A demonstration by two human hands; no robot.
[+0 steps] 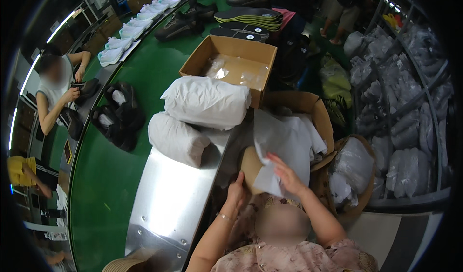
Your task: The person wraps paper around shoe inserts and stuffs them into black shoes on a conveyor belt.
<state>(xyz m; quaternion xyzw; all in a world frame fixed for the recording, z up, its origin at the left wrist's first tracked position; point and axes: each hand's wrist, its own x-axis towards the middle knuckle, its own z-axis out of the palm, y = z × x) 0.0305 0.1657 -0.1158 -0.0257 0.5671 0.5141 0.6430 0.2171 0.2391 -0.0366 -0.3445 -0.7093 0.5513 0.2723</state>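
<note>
My left hand (237,190) holds the edge of a tan, rounded flat piece (251,167), perhaps cardboard, partly covered by white paper. Against the white paper sheet (278,134) lies my right hand (285,172), fingers spread; whether it grips the sheet I cannot tell. The sheet reaches up over a cardboard box (322,120) that has more white paper in it. Two white paper-wrapped bundles (206,102) (177,138) rest at the metal plate's far end, their contents hidden.
The metal plate (170,196) lies beside the green conveyor (105,185). An open carton (228,44) stands beyond the bundles, near stacked insoles (247,17). Dark shoes (119,116) stand on the conveyor; a co-worker (54,80) handles one across it. At right are bagged items (408,170) on a rack.
</note>
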